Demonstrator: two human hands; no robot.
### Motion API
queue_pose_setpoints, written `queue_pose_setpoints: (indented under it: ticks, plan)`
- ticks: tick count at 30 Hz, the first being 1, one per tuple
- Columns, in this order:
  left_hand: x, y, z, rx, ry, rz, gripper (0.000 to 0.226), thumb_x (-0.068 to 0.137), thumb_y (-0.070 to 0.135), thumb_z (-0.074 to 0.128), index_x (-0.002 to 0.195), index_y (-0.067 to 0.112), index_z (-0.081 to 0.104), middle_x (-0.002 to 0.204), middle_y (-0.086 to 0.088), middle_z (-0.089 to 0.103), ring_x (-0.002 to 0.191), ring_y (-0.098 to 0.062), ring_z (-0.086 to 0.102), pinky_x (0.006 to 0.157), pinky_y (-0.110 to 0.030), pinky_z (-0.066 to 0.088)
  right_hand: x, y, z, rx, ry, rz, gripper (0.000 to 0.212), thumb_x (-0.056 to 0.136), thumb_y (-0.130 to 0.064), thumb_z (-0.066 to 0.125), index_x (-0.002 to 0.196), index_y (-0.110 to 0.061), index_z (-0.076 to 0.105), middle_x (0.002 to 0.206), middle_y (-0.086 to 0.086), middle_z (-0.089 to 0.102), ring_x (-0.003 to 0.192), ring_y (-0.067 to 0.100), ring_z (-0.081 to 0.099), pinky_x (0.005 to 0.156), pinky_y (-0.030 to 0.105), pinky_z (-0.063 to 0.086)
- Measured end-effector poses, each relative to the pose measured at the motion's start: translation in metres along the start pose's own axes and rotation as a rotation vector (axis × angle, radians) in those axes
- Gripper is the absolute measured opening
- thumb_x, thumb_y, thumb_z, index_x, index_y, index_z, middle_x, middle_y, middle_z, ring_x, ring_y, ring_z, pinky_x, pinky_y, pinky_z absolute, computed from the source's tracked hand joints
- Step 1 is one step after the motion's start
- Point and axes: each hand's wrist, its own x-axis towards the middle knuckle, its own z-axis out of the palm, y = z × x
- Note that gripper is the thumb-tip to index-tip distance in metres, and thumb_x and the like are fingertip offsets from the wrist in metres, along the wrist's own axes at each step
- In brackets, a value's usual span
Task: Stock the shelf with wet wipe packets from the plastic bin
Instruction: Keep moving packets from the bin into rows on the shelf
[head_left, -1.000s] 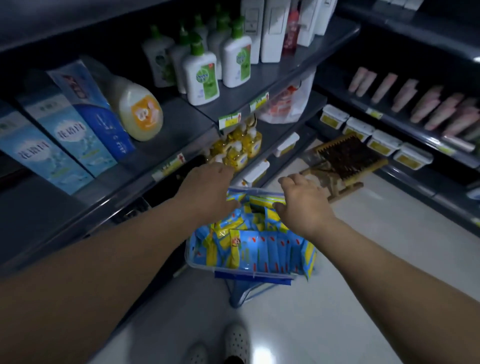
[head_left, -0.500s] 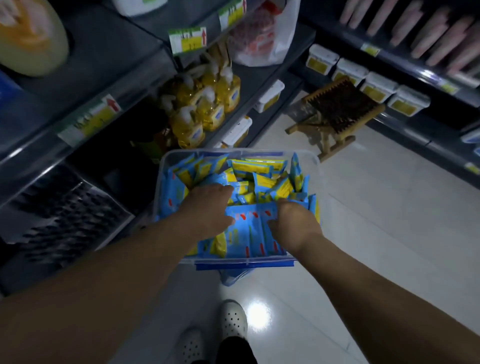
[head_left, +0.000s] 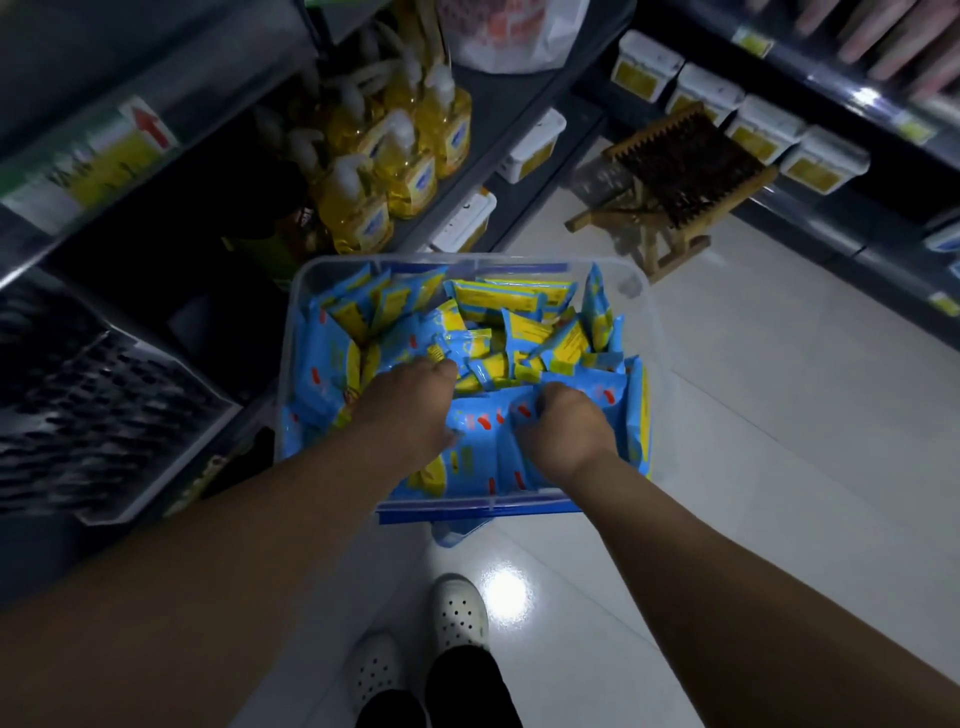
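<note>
A clear plastic bin with blue trim stands in the aisle in front of me, filled with several blue-and-yellow wet wipe packets. Both my hands are down inside it. My left hand has its fingers curled into the packets near the bin's middle-left. My right hand grips the tops of a row of upright blue packets at the near side. The fingertips of both hands are buried among the packets.
Dark shelving runs along the left with yellow soap bottles and white tubs. A perforated metal shelf panel juts out at lower left. A wooden stool stands on the tiled floor beyond the bin. More shelves line the right.
My hands left the bin's far rim and went down into the packets, then closed on them. My view tilted down from the upper shelves toward the bin.
</note>
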Motion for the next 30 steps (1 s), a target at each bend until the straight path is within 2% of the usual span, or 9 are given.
queue_pose_setpoints:
  ticks: [2,7,12,15,17,20,22,26,30]
  plan:
    - [-0.003,0.0,-0.002,0.031,0.0,0.027,0.043,0.082,0.037,0.071,0.113,0.016,0.05,0.11,-0.007,0.06,0.106,-0.031,0.056,0.075,-0.037,0.044,-0.001,-0.003,0.001,0.006,-0.012,-0.012,0.03,0.093,-0.035,0.056,0.105,-0.008,0.056,0.111,0.014,0.062,0.104,0.033,0.058,0.075,0.033,0.043]
    - [-0.016,-0.005,-0.014,0.066,-0.028,0.07,0.019,0.084,0.035,0.065,0.098,0.021,0.063,0.105,-0.003,0.063,0.107,-0.027,0.055,0.083,-0.035,0.044,-0.008,-0.01,-0.008,0.075,-0.035,-0.052,0.025,0.094,-0.035,0.056,0.093,-0.014,0.042,0.098,0.012,0.06,0.102,0.033,0.058,0.074,0.032,0.04]
    - [-0.032,-0.009,-0.059,-0.095,-0.058,-0.016,0.033,0.091,0.028,0.059,0.123,0.02,0.056,0.125,-0.008,0.058,0.113,-0.03,0.053,0.09,-0.039,0.047,-0.02,-0.024,-0.049,0.163,0.058,-0.109,0.011,0.095,-0.02,0.053,0.093,-0.013,0.045,0.085,0.007,0.053,0.09,0.033,0.058,0.067,0.031,0.036]
    - [-0.044,-0.005,-0.094,-0.251,-0.069,-0.047,0.048,0.095,0.026,0.057,0.141,0.02,0.042,0.146,-0.006,0.043,0.13,-0.028,0.043,0.101,-0.037,0.041,-0.031,-0.04,-0.079,0.177,0.108,-0.162,0.004,0.094,-0.019,0.052,0.092,-0.016,0.051,0.078,0.003,0.052,0.08,0.03,0.053,0.065,0.029,0.033]
    - [-0.053,-0.001,-0.118,-0.344,-0.056,-0.054,0.052,0.097,0.024,0.055,0.145,0.018,0.038,0.15,-0.005,0.038,0.135,-0.026,0.039,0.103,-0.035,0.037,-0.039,-0.05,-0.098,0.191,0.126,-0.197,0.004,0.093,-0.019,0.053,0.094,-0.016,0.055,0.08,0.006,0.058,0.081,0.031,0.056,0.065,0.028,0.034]
    - [-0.068,0.008,-0.154,-0.354,-0.002,-0.026,0.045,0.095,0.022,0.056,0.139,0.016,0.046,0.14,-0.005,0.049,0.125,-0.024,0.048,0.098,-0.033,0.042,-0.055,-0.069,-0.131,0.236,0.146,-0.246,0.021,0.096,-0.022,0.052,0.113,-0.013,0.06,0.095,0.008,0.062,0.09,0.029,0.058,0.07,0.027,0.037]
    - [-0.08,0.013,-0.179,-0.399,0.027,-0.046,0.042,0.093,0.021,0.057,0.134,0.016,0.05,0.133,-0.005,0.054,0.121,-0.023,0.052,0.097,-0.032,0.044,-0.064,-0.079,-0.155,0.256,0.156,-0.281,0.02,0.097,-0.026,0.052,0.111,-0.014,0.059,0.088,0.004,0.058,0.09,0.027,0.058,0.07,0.028,0.037]
    - [-0.103,0.021,-0.229,-0.47,0.111,-0.049,0.02,0.089,0.029,0.06,0.103,0.014,0.063,0.106,-0.007,0.065,0.1,-0.023,0.06,0.086,-0.035,0.051,-0.084,-0.1,-0.2,0.301,0.182,-0.366,0.022,0.098,-0.032,0.05,0.105,-0.014,0.059,0.091,0.01,0.063,0.088,0.03,0.059,0.072,0.038,0.045]
    - [-0.127,0.026,-0.276,-0.513,0.2,-0.05,0.034,0.083,0.04,0.064,0.101,0.012,0.064,0.1,-0.004,0.066,0.095,-0.023,0.062,0.083,-0.037,0.052,-0.109,-0.12,-0.242,0.357,0.236,-0.48,0.015,0.098,-0.03,0.051,0.099,-0.018,0.06,0.087,0.005,0.063,0.086,0.028,0.059,0.075,0.038,0.047]
